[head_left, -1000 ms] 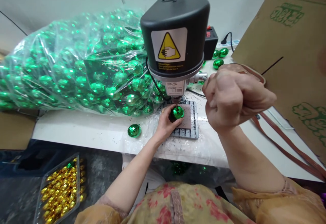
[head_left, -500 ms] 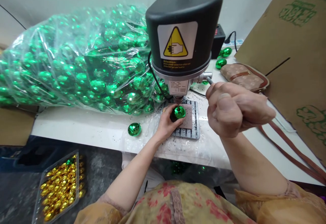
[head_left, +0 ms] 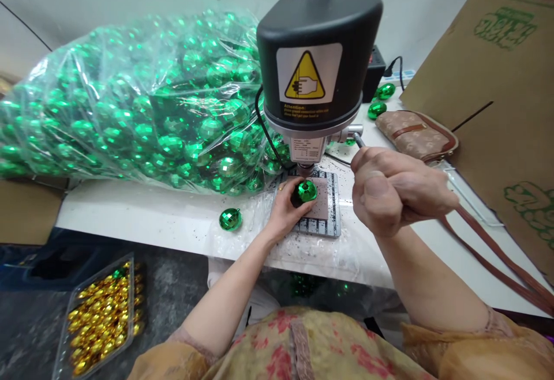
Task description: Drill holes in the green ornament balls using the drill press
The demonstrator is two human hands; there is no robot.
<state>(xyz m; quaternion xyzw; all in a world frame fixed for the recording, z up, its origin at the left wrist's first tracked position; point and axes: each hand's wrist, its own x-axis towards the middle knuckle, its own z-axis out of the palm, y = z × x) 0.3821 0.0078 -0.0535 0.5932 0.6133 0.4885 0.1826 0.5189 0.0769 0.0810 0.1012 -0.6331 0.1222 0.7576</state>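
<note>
"Which way does the green ball face?"

"Its hole points up, toward the chuck just above; I can't tell whether they touch. It looks nearly round, so I can't pick out a long axis."

"Where is it?"

"Over the brown pad on the base plate. The left hand pinches it, thumb on the near side, other fingers behind. The right hand is curled into a fist around the lever."

"How much room?"

"The plate sits back from the front edge of the bench, with plastic sheeting between. Leftward, white surface runs on past the loose ball. The big bag crowds behind; a purse lies right."

"Count them?"

"One ball gripped, one loose at left, two near the black box. The bagged ones are too many to count."
</note>
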